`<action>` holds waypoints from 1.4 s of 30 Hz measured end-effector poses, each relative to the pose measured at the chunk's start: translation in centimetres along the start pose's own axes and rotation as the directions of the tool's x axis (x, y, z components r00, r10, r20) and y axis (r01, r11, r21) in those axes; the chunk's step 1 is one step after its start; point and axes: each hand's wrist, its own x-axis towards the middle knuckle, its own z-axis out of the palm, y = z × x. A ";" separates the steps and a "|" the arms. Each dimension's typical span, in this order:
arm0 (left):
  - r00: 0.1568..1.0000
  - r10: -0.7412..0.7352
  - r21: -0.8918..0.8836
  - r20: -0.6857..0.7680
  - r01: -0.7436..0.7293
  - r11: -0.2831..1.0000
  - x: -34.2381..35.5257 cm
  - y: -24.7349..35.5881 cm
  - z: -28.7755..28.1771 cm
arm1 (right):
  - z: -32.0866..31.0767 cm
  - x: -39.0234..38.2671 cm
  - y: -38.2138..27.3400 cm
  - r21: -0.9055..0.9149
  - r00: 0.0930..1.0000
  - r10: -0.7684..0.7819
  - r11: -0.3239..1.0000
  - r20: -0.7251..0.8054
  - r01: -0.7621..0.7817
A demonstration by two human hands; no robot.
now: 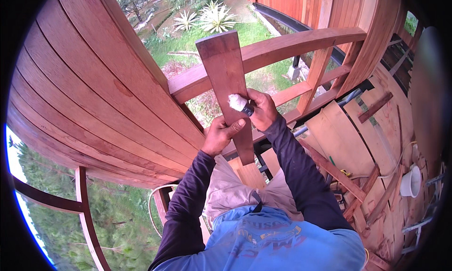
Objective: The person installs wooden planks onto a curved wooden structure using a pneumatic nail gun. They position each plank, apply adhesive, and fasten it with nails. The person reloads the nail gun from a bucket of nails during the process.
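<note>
Evidently, a two-sided hold

From the head view, the left hand (pixel 219 136) gripped a tapered board (pixel 223 68) by its left edge, the right hand (pixel 264 110) by its right, seemingly to balance it in front of the curved rail (pixel 301 43).

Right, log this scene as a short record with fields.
Held piece: wooden board, tapered, wider end away from the person
Left hand: grips the board's left edge, thumb across its face
Right hand: at the board's right edge
White, dark-banded item: at right hand, kind unclear
Beyond board: curved wooden railing
Right side: white bucket
</note>
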 end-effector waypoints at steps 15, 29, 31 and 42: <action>0.884 0.416 0.850 0.213 -0.377 0.367 1.0 21.6 -5.5 | 3.6 -1.4 8.9 -0.020 0.986 0.083 0.997 0.144 -0.081; 0.931 -0.261 0.920 0.256 -0.318 -0.231 7.2 24.0 -6.9 | 9.8 0.3 14.2 0.138 0.957 0.145 0.973 0.250 -0.184; 0.931 -0.307 0.915 0.198 -0.288 -0.283 7.3 24.0 -6.3 | 9.8 0.9 15.5 0.068 0.965 0.106 0.990 0.240 -0.125; 0.904 -0.379 0.898 0.197 -0.322 -0.300 8.6 22.5 -7.5 | 10.9 1.1 16.8 0.161 0.970 0.090 0.979 0.225 -0.128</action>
